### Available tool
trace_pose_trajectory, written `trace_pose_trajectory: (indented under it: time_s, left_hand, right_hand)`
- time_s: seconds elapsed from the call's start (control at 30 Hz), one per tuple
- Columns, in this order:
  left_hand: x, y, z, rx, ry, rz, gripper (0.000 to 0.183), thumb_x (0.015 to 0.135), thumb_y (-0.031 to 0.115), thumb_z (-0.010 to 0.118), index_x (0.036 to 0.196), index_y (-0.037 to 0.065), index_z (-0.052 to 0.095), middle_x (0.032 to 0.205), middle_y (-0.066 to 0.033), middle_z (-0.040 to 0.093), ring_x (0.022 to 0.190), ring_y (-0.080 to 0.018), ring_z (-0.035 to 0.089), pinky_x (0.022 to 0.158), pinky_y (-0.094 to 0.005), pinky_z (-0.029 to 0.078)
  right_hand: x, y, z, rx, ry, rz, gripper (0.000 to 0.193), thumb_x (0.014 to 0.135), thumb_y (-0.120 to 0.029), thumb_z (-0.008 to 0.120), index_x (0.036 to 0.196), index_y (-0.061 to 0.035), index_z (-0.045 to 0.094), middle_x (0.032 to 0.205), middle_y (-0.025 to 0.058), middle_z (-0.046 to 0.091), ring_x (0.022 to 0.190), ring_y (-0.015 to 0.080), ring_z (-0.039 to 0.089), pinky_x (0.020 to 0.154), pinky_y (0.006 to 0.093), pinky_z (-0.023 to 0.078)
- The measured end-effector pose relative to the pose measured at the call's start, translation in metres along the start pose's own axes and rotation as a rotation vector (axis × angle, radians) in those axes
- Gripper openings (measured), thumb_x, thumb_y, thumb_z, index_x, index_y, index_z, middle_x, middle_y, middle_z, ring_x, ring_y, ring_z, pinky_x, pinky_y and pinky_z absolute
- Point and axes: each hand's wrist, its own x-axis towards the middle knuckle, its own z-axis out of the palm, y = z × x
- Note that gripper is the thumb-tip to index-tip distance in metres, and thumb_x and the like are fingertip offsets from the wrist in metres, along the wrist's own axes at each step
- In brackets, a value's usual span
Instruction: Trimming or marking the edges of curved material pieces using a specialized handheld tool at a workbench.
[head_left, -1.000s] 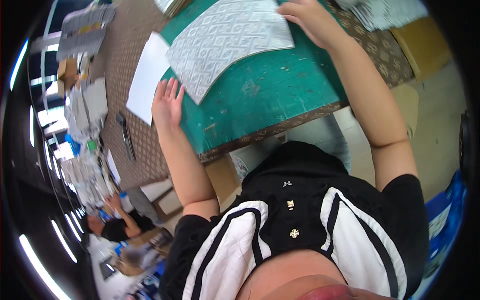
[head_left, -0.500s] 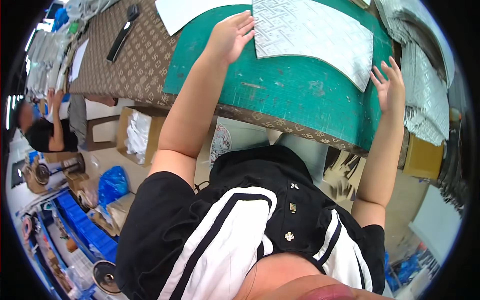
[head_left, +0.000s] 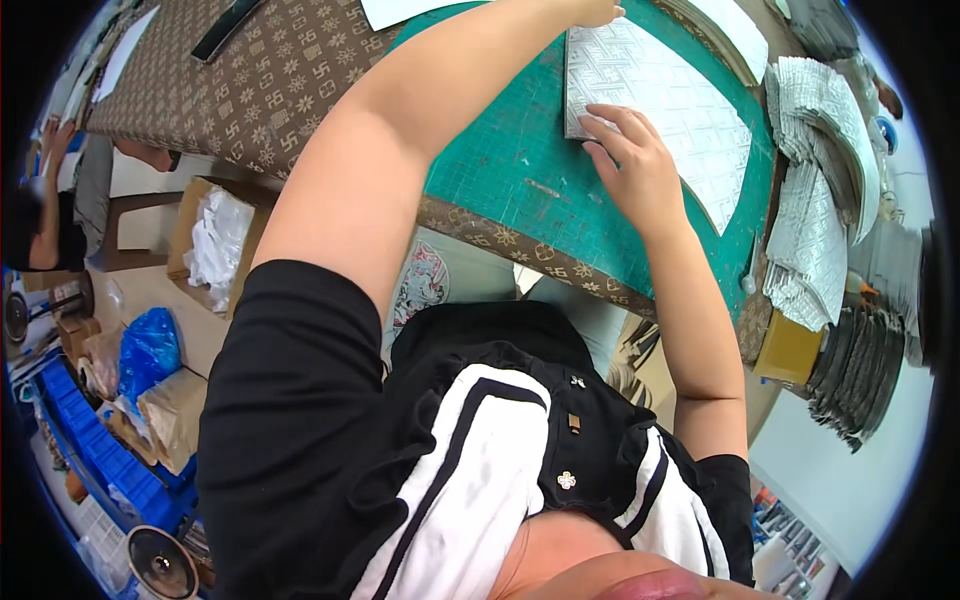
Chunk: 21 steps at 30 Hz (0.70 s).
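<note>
On the green cutting mat [head_left: 500, 150] lies a curved, silver-white panel [head_left: 690, 130] with an embossed geometric pattern. My right hand [head_left: 640, 170] rests over the panel's near left corner, its fingers spread and lightly bent, holding nothing. Stretched far forward, my left hand [head_left: 597, 10] is at the top of the view by the panel's far left corner. The picture edge cuts off part of that hand, so its grip is hidden.
Another curved pale piece [head_left: 735, 40] lies at the mat's far right. Folded silver stacks [head_left: 810, 250] crowd the table's right side. A black-handled tool [head_left: 225, 30] and a white sheet [head_left: 400, 10] are on the patterned cloth [head_left: 250, 110]. At far left, a person [head_left: 50, 210] sits.
My left hand has reached forward and right to the panel's far left corner. My right hand has moved left from the panel's right end onto its near left corner. The view has shifted.
</note>
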Motion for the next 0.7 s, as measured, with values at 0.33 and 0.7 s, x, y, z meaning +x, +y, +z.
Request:
trace_pose_trajectory:
  time_s: [0.33,0.7]
  left_hand:
    - [0.050,-0.054,0.046,-0.067,-0.022,0.121,0.027,0.083,0.028,0.064,0.096,0.007,0.076,0.102,-0.0191,0.071,0.095,-0.0351,0.069,0.084,-0.0434,0.054]
    - [0.055,-0.047,0.053,0.186,0.048,0.188,0.023,0.081,0.024,0.063,0.090,0.006,0.076,0.101,-0.0176,0.072,0.096,-0.0334,0.070,0.082,-0.0419,0.055]
  right_hand:
    - [0.003,0.002,0.014,-0.069,0.088,-0.095,0.026,0.077,-0.003,0.075,0.103,-0.0085,0.073,0.106,0.0039,0.069,0.097,0.0236,0.067,0.080,0.0350,0.056]
    - [0.000,0.000,0.013,-0.120,0.093,-0.136,0.024,0.075,-0.002,0.076,0.098,-0.0079,0.073,0.105,0.0037,0.069,0.096,0.0228,0.067,0.078,0.0335,0.057]
